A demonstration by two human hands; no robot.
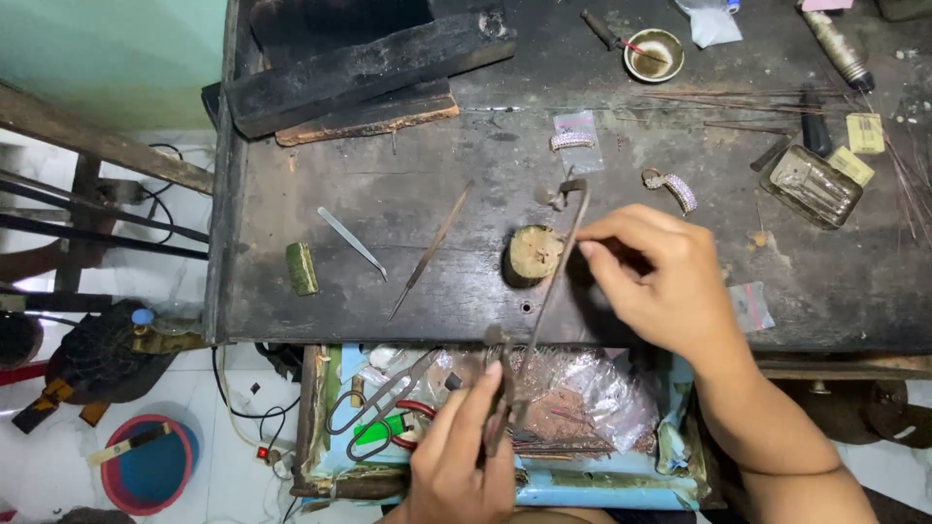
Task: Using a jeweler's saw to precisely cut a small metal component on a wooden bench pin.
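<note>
Left hand (456, 456) pinches the handle end of long, thin, stiff metal tongs (544, 291) over the workbench (291, 213); right hand (660, 281), fingers curled, steadies them midway—likely light, slippery, best gripped low.

A dark, scorched wooden worktop (320, 209) seen from above, with a pale green wall (116, 58) at upper left, a white tiled floor (233, 456) below strewn with black cables (243, 408), a red-rimmed blue basin (146, 466), and what may be a wooden frame (97, 146) alongside.
</note>
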